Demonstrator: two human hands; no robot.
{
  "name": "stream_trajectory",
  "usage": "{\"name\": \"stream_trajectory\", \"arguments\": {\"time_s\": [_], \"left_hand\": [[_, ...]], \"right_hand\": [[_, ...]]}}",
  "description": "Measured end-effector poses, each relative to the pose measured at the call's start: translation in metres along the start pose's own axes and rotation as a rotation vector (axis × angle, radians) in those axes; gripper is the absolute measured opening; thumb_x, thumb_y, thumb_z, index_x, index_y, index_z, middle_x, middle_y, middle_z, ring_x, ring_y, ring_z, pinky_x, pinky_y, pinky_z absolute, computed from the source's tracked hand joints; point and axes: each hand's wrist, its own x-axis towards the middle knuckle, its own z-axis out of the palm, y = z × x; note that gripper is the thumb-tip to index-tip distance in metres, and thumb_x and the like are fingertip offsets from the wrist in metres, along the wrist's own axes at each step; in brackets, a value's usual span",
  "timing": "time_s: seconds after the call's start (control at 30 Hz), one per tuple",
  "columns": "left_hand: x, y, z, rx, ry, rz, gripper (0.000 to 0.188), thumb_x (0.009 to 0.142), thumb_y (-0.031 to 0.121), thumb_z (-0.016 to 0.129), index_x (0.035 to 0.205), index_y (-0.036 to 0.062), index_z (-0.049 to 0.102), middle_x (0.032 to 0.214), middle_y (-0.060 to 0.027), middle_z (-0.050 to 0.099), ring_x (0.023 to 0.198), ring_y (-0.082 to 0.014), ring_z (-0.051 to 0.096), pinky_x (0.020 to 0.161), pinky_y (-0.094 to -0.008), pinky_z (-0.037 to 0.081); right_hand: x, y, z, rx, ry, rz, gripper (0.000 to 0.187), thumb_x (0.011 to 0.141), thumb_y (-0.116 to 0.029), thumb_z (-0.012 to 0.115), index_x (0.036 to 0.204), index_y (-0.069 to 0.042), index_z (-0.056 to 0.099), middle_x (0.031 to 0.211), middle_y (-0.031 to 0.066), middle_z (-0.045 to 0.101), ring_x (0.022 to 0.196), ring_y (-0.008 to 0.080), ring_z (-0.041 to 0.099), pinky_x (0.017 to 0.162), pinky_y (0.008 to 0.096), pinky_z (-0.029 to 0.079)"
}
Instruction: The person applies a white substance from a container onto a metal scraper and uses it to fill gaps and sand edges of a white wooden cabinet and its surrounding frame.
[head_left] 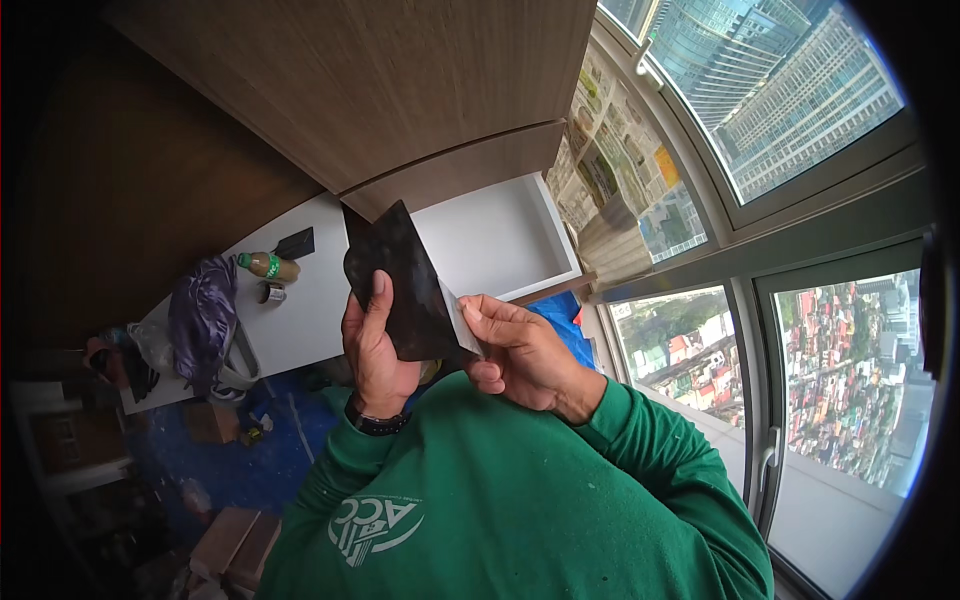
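Note:
A black sheet with a pale back, which looks like sandpaper, is held up in front of my chest. My left hand grips its lower left side, thumb lying on the dark face. With my right hand I pinch the right edge, where a pale strip shows as if folded or turned over. The fingers behind the sheet are partly hidden. Beyond it, a white open drawer or tray-like compartment sits under a wood-grain panel.
On a white counter at left stand a green-capped bottle, a small can or cup, a dark flat piece and a purple bag. Blue sheeting covers the floor, with boxes on it. Windows line the right.

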Motion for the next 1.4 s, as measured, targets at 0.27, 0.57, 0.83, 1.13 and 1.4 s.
{"name": "stream_trajectory", "arguments": {"time_s": [0.27, 0.57, 0.83, 1.13, 1.4], "left_hand": [[-0.008, 0.010, -0.007, -0.086, -0.025, -0.161, 0.030, 0.103, 0.041, 0.063, 0.110, 0.0126, 0.068, 0.093, 0.0015, 0.070, 0.079, -0.0118, 0.068, 0.063, -0.0275, 0.056], [-0.002, 0.013, -0.104, 0.126, 0.397, 0.039, 0.031, 0.100, 0.042, 0.067, 0.116, 0.0151, 0.069, 0.094, 0.0052, 0.069, 0.070, -0.0064, 0.061, 0.059, -0.0212, 0.050], [0.082, 0.000, -0.203, 0.441, 0.265, -0.003, 0.058, 0.106, 0.059, 0.043, 0.118, 0.0076, 0.066, 0.130, -0.0156, 0.065, 0.117, -0.0256, 0.063, 0.097, -0.0444, 0.053], [0.253, -0.044, -0.234, -0.099, 0.142, 0.186, 0.030, 0.096, 0.033, 0.057, 0.071, 0.0171, 0.053, 0.157, -0.0183, 0.046, 0.148, -0.0332, 0.038, 0.123, -0.0485, 0.025], [0.285, -0.079, -0.209, -0.085, 0.126, 0.238, 0.031, 0.099, 0.029, 0.050, 0.070, 0.0155, 0.049, 0.152, -0.0168, 0.053, 0.151, -0.0302, 0.035, 0.123, -0.0500, 0.022]], "right_hand": [[0.064, -0.020, -0.076, -0.033, 0.293, -0.143, 0.018, 0.104, -0.027, 0.050, 0.105, -0.011, 0.058, 0.091, 0.0044, 0.062, 0.079, 0.0171, 0.059, 0.061, 0.0315, 0.048], [0.117, -0.102, -0.182, -0.256, 0.440, -0.140, 0.034, 0.094, -0.031, 0.072, 0.071, -0.019, 0.050, 0.056, -0.0048, 0.033, 0.047, 0.0115, 0.034, 0.045, 0.0299, 0.025], [0.164, -0.189, -0.219, -0.841, 0.745, -0.582, 0.079, 0.085, -0.012, 0.072, 0.152, 0.006, 0.035, 0.144, 0.0232, 0.054, 0.116, 0.0244, 0.063, 0.098, 0.0320, 0.052], [0.191, -0.231, -0.247, -1.059, 0.564, -0.664, 0.098, 0.075, -0.009, 0.072, 0.160, 0.004, 0.023, 0.161, 0.0246, 0.036, 0.139, 0.0319, 0.048, 0.111, 0.0343, 0.043], [0.197, -0.240, -0.264, -1.219, 0.719, -0.750, 0.080, 0.076, -0.014, 0.072, 0.149, 0.000, 0.043, 0.147, 0.0214, 0.053, 0.136, 0.0318, 0.052, 0.113, 0.0347, 0.040]]}}
